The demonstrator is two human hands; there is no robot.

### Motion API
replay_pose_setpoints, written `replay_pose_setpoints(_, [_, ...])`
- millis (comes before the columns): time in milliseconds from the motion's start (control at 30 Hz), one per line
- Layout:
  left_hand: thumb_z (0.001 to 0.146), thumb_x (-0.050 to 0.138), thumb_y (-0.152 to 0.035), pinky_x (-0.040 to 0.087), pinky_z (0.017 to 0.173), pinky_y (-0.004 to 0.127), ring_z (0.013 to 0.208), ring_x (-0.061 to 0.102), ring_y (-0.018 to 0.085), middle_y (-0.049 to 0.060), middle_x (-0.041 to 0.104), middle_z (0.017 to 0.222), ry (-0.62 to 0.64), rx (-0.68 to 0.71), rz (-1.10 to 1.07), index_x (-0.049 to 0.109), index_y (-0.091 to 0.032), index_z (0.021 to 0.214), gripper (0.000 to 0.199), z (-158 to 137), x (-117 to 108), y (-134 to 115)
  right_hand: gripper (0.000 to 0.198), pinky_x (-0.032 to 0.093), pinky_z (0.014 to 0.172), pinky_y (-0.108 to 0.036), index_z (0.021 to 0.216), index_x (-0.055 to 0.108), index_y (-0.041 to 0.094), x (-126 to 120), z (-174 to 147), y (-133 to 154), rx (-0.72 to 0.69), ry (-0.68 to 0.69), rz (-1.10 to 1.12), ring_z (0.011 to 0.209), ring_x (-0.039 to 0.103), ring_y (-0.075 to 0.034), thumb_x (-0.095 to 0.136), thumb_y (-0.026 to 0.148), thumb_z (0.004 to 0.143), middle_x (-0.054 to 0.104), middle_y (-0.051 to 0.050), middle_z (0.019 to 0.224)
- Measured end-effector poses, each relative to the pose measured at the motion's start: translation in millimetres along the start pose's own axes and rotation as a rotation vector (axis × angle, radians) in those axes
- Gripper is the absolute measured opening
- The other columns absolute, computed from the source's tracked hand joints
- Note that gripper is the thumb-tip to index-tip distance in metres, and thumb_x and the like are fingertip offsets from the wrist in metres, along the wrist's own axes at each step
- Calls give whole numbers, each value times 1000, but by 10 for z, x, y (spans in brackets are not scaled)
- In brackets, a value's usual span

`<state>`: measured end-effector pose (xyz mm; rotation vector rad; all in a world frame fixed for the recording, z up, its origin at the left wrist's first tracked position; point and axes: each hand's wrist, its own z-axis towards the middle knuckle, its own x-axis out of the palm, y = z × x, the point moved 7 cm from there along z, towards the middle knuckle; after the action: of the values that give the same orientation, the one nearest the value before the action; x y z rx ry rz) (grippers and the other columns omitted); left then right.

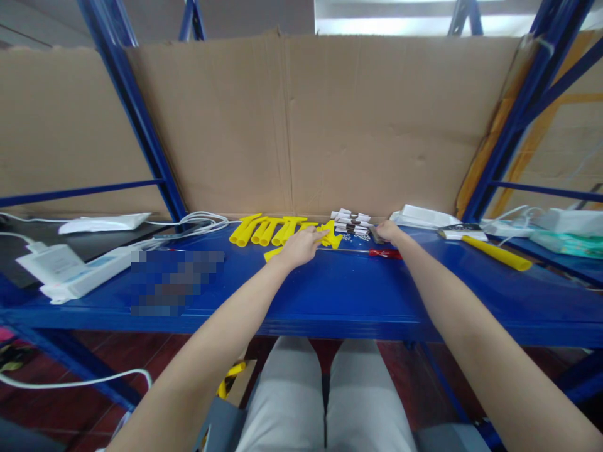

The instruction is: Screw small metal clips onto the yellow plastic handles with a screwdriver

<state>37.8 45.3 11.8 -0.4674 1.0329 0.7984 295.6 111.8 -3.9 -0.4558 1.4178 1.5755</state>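
My left hand [301,247] reaches over a small group of yellow plastic pieces [333,238], its fingers stretched to the right and touching or just above them. Another yellow piece [272,253] pokes out beside the wrist. To the left, several yellow T-shaped handles [264,231] lie in a row. My right hand [388,231] has its fingers closed on a small dark flat piece [376,235], partly hidden by the fingers. Stacked white bundles with dark bands [351,222] lie just left of it. Between my hands rests a screwdriver with a red handle [384,253].
The blue shelf [343,295] is backed by cardboard [330,125] between blue posts. A power strip [94,270] and white cables are at left; a blurred patch hides something nearby. On the right lie a white packet [426,216] and a yellow tube [497,253].
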Motion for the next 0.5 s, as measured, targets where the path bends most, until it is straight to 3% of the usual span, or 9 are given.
replay_pose_setpoints(200, [90, 42, -19, 46, 91, 35, 111, 55, 22, 10, 58, 121, -1, -2, 1, 50, -25, 133, 44, -2, 5, 1, 30, 48, 70, -27, 79, 71, 6, 20, -29, 17, 41, 68, -164, 82, 67, -25, 49, 26, 84, 70, -17, 75])
replay_pose_setpoints(367, [91, 40, -21, 46, 92, 35, 111, 56, 22, 11, 58, 121, -4, 1, 1, 50, -24, 133, 43, -4, 3, -8, 40, 48, 75, -26, 104, 67, 2, 2, -45, 10, 27, 62, -379, 101, 64, -28, 56, 31, 79, 68, -23, 101])
replay_pose_setpoints(500, [91, 39, -21, 46, 90, 34, 109, 56, 22, 10, 59, 118, -3, 7, 1, 50, -25, 132, 43, -7, -6, -18, 46, 48, 78, -27, 113, 64, 1, 25, -47, -10, 20, 87, -446, 106, 61, -29, 53, 32, 81, 65, -26, 108])
